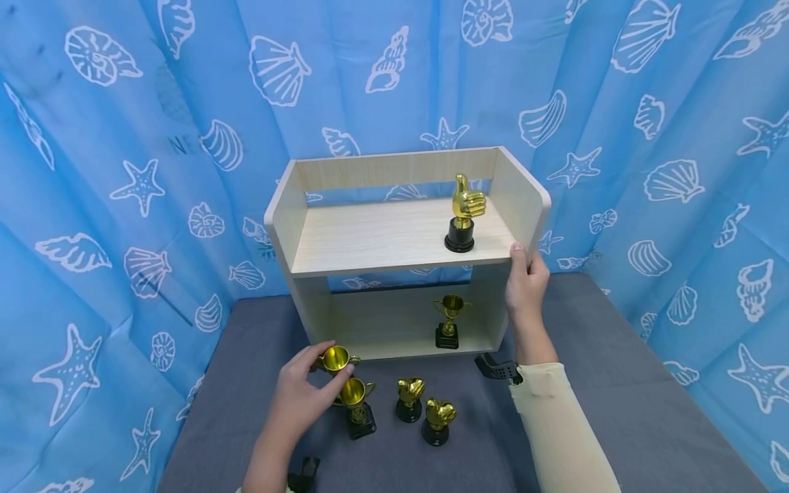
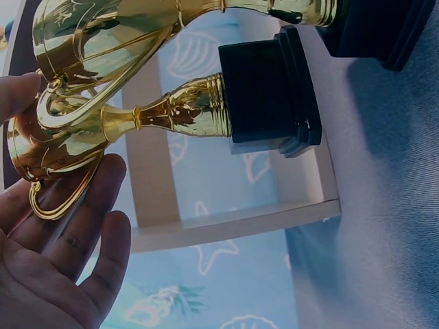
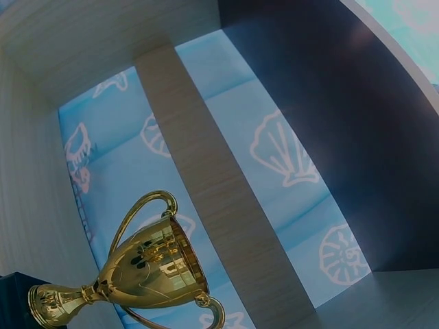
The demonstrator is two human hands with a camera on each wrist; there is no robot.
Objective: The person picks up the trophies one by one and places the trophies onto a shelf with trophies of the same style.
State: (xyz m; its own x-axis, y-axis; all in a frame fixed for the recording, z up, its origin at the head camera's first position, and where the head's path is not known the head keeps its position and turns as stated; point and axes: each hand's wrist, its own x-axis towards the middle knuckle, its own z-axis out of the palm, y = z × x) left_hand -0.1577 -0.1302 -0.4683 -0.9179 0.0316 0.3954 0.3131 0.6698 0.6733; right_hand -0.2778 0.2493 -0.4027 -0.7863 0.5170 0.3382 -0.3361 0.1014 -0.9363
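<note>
My left hand (image 1: 298, 397) pinches a gold trophy cup (image 1: 336, 358) by its bowl, thumb on one side and fingers on the other. In the left wrist view its black base (image 2: 271, 92) shows clear of the cloth. A second trophy cup (image 1: 355, 394) stands on the table close beside this hand, overlapping the thumb in the head view. My right hand (image 1: 527, 287) grips the front edge of the right side panel of a pale wooden two-tier shelf (image 1: 370, 236), thumb pointing up. Near it on the lower tier stands another trophy cup (image 1: 450, 315), seen also in the right wrist view.
A gold thumbs-up trophy (image 1: 465, 212) stands at the right of the upper tier. Two small gold trophies with round black bases, one (image 1: 409, 399) left of the other (image 1: 437, 421), stand on the grey tablecloth (image 1: 616, 383). A blue shell-patterned curtain (image 1: 425, 75) hangs behind.
</note>
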